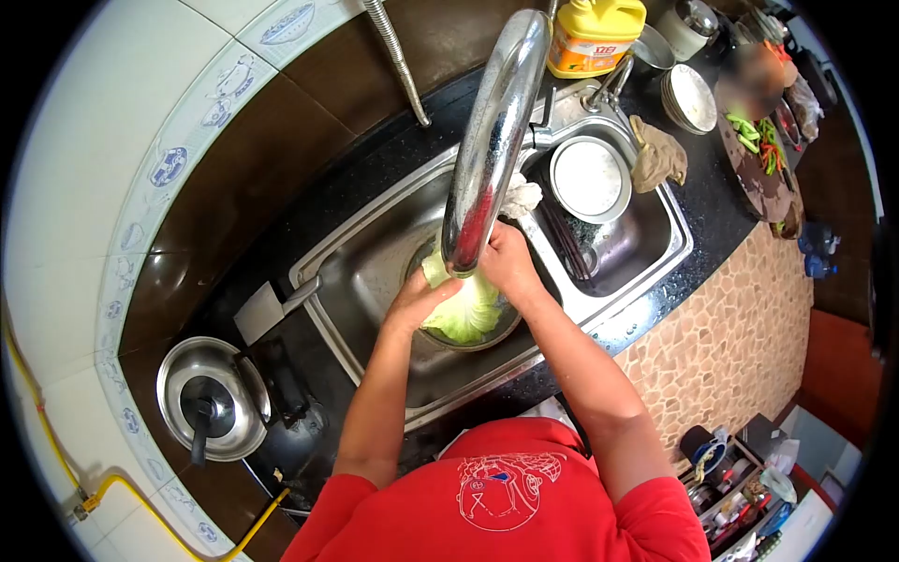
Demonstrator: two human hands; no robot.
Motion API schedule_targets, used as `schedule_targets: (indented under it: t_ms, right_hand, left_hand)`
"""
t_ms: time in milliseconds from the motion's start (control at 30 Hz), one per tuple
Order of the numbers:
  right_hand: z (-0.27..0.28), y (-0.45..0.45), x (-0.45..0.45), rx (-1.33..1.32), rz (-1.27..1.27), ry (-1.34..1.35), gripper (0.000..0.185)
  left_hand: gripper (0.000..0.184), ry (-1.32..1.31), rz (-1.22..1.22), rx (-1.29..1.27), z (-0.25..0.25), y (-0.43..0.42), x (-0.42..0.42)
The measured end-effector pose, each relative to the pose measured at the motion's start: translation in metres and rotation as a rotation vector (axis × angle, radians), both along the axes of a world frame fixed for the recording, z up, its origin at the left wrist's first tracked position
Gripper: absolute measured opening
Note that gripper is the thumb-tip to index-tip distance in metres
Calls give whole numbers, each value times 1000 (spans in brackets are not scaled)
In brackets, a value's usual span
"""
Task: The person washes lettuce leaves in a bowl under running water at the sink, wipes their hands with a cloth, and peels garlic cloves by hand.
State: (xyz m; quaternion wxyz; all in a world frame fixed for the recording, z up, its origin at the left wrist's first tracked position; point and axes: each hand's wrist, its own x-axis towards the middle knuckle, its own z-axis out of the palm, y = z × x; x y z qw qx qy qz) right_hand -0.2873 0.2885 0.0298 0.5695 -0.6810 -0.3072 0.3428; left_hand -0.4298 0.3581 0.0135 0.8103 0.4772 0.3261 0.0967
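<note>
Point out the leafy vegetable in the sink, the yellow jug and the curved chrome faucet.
Leafy vegetable [471, 314]: head view, on its pale green leaf surface.
Yellow jug [592, 45]: head view, on its front.
Curved chrome faucet [476, 178]: head view, on its spout.

The cabbage-like leaf vegetable [473, 314] is pale yellow-green, with light ribs and a ruffled lower edge; whether it is one leaf or several cannot be told. It is gripped at ten and one o'clock of its outline. Its broad part fans toward six o'clock over a round metal bowl [510, 324], and a narrower piece points toward eleven. Its upper middle is hidden.
</note>
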Motion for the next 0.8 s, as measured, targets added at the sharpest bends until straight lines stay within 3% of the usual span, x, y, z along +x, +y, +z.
schedule_targets:
  t_ms: [33, 100, 133, 167, 233, 300, 367, 400, 500, 533, 600, 700, 733, 800]
  right_hand:
    - [-8, 1, -2, 1, 0, 4, 34]
    - [-18, 4, -3, 21, -87, 10, 38]
    - [-19, 2, 1, -68, -85, 296, 41]
    - [-19, -1, 3, -69, -85, 299, 41]
    - [-16, -6, 4, 56, -130, 550, 36]
    - [-18, -15, -5, 157, -102, 547, 41]
    - [-8, -19, -15, 84, -156, -170, 69]
    - [-12, -17, -14, 75, -105, -276, 88]
    - [-10, -15, -17, -13, -146, 177, 58]
    - [-14, -12, -18, -13, -147, 182, 58]
    - [-22, -7, -16, -40, -207, 334, 41]
    - [-24, -8, -5, -50, -228, 387, 42]
    - [-39, -7, -4, 23, -279, 337, 51]
    - [-49, -22, 10, -129, -310, 394, 52]
  left_hand:
    - [39, 148, -98, 287, 11, -1, 2]
    - [38, 170, -92, 229, 18, 1, 2]
    - [35, 185, -127, 276, 17, 2, 0]
    - [33, 200, -162, 322, 16, 3, -2]
    - [33, 190, -140, 293, 11, 3, -4]
    - [33, 176, -119, 265, 10, 2, -3]
    - [33, 267, -34, 129, 12, -3, 1]
    - [33, 274, -120, 144, 13, -3, 1]
    - [39, 199, -129, 159, 5, -10, 8]
    - [49, 216, -203, 237, 5, -7, 9]
    - [51, 208, -206, 278, -3, -11, 8]
    - [58, 276, -219, 261, -20, -10, 9]
    - [58, 274, -204, 395, -19, -9, 14]
    - [56, 264, -166, 619, -45, -9, 17]
